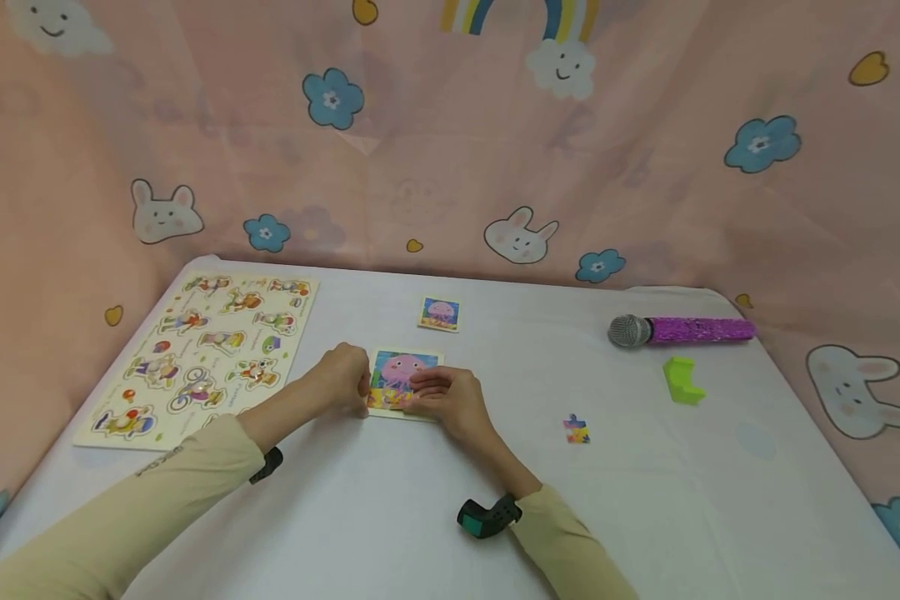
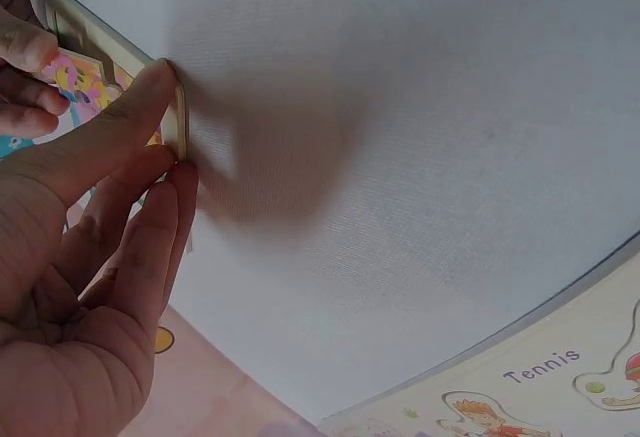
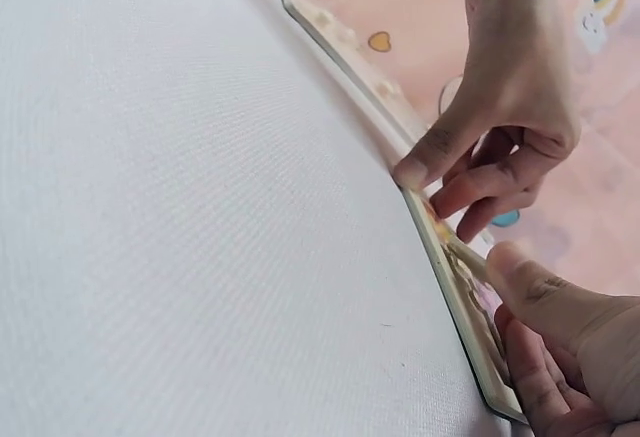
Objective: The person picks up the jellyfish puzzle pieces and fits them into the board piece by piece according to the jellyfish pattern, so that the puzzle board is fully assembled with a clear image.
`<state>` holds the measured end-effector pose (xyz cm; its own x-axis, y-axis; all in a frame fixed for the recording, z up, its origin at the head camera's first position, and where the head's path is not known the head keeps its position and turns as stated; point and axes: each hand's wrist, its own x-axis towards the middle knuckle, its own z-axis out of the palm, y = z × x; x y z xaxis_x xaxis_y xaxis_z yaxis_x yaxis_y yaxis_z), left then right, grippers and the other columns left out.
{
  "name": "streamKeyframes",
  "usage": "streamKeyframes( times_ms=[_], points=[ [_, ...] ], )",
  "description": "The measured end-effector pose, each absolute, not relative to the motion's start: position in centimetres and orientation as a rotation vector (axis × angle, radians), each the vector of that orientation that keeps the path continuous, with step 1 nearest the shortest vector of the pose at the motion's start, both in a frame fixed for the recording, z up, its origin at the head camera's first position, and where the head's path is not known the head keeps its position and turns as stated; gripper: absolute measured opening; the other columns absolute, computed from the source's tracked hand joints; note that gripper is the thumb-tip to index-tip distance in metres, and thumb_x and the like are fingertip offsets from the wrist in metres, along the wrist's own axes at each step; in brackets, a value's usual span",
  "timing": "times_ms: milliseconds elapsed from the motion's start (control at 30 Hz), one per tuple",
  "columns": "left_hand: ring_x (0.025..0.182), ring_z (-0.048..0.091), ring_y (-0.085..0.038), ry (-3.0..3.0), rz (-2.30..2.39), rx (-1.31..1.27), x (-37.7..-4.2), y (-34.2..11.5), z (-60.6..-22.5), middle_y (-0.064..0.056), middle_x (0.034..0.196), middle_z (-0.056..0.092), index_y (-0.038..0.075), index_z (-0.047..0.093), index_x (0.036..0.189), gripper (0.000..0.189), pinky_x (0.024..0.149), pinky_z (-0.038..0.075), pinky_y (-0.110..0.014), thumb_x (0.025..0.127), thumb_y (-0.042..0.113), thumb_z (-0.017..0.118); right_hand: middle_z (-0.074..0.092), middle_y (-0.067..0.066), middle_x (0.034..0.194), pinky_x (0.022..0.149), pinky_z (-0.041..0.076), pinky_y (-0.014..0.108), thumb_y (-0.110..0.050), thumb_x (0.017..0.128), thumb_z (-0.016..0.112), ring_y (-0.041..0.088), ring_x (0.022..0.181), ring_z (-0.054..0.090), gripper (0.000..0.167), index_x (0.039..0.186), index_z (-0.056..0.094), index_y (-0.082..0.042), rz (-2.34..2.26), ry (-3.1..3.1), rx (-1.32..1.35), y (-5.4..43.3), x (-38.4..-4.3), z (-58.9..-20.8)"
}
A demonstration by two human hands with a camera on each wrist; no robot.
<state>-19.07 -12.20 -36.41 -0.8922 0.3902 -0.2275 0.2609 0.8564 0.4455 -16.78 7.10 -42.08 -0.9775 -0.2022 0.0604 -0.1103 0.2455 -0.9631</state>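
A small square jigsaw puzzle (image 1: pixel 399 372) with a pink jellyfish picture lies in a pale wooden frame (image 2: pixel 110 42) at mid table. My left hand (image 1: pixel 342 381) pinches the frame's near left corner between thumb and fingers. At the picture's lower right, my right hand (image 1: pixel 453 402) pinches a puzzle piece (image 2: pixel 85 75), which sits tilted above the frame in the right wrist view. My right fingers cover part of the picture. Another loose puzzle piece (image 1: pixel 577 429), pink, yellow and blue, lies to the right of my right hand.
Behind the puzzle lies a small jellyfish picture card (image 1: pixel 440 314). A large peg puzzle board (image 1: pixel 217 350) covers the left side of the white table (image 1: pixel 390 517). At the right are a purple microphone (image 1: pixel 682 330) and a green block (image 1: pixel 682 382). A pink printed curtain (image 1: pixel 420 150) hangs behind.
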Motion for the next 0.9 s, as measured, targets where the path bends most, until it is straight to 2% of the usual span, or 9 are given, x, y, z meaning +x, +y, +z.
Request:
streamKeyframes(
  times_ms=[100,600,900],
  points=[
    [0.064,0.051,-0.017,2.727,0.6,0.503,-19.09,-12.2,-36.5,-0.004,0.067,0.058,0.003,0.064,0.069,0.024,0.06,0.043,-0.027,0.062,0.001,0.086,0.071,0.015,0.094,0.069,0.054,0.022,0.003,0.069,0.081,0.017,0.077,0.067,0.033,0.1,0.069,0.006,-1.815,2.467,-0.312,6.89,-16.81,-42.17],
    [0.063,0.049,-0.017,2.725,0.603,0.509,-18.85,-12.2,-36.32,-0.003,0.065,0.057,0.002,0.064,0.068,0.023,0.06,0.041,-0.027,0.063,0.001,0.087,0.072,0.012,0.088,0.064,0.052,0.019,-0.002,0.068,0.084,0.012,0.071,0.064,0.029,0.094,0.071,0.004,-1.63,2.674,-0.381,6.38,-16.44,-41.8],
    [0.061,0.05,-0.016,2.76,0.594,0.565,-18.74,-12.35,-36.15,-0.003,0.064,0.058,0.002,0.064,0.068,0.023,0.057,0.042,-0.026,0.06,-0.001,0.086,0.071,0.011,0.085,0.064,0.051,0.019,-0.004,0.067,0.085,0.014,0.072,0.064,0.027,0.09,0.072,0.004,-1.559,2.723,-0.518,6.55,-16.56,-41.49]
  ],
)
